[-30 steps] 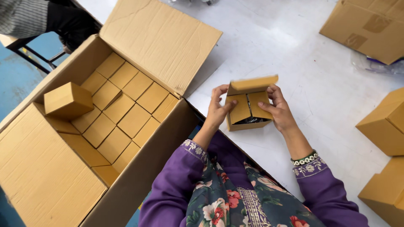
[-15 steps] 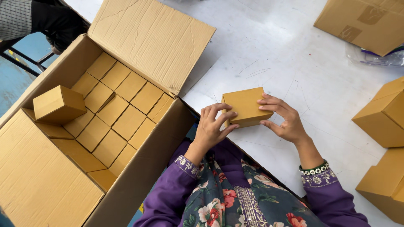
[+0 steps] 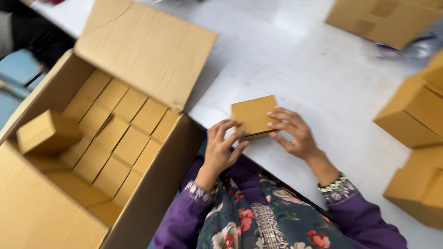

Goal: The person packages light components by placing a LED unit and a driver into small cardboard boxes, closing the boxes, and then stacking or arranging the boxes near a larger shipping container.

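Note:
I hold a small closed cardboard box (image 3: 252, 115) between both hands at the near edge of a white table (image 3: 295, 60). My left hand (image 3: 222, 147) grips its lower left side with curled fingers. My right hand (image 3: 293, 131) presses its right side, fingers lying over the lid. To my left stands a big open carton (image 3: 55, 87), its floor lined with rows of several small boxes of the same kind. One more small box (image 3: 46, 133) lies loose and tilted on top of that layer.
The carton's raised flap (image 3: 145, 48) leans over the table's left part. Larger cardboard boxes stand at the right edge (image 3: 415, 115), lower right (image 3: 417, 189) and far right corner (image 3: 383, 18). A blue seat (image 3: 16, 69) shows at the far left.
One second ago the small box was open with its flaps up in my hands. Its lid is now shut, and I have lowered it toward the table edge. The view has shifted a little.

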